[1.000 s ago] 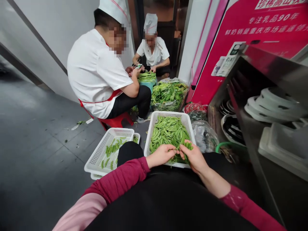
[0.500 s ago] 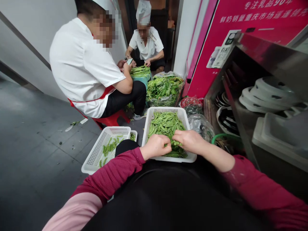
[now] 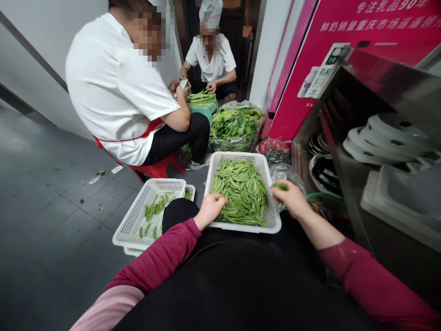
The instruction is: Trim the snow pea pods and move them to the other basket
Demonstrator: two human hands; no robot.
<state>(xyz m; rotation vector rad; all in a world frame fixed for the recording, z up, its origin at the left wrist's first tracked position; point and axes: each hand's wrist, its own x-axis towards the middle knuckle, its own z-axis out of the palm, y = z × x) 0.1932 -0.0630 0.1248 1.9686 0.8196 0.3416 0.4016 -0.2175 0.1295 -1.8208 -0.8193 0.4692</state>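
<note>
Just beside the left hand: pods.

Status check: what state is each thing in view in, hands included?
White perforated plastic basket in the middle: heaped with green pods.
White perforated plastic basket on the left: sparsely filled.
Left hand: fingers curled, contents unclear.
Right hand: closed around some green pods.
Clear plastic bag of leafy greens: open, full.
Red plastic stool: upright, occupied.
Pale plastic trays: stacked.

And there, beyond the right grip, the red panel reads "专注乳品90年" above "鲜奶销量重庆市场"; its pictured carton says "有机".
</note>
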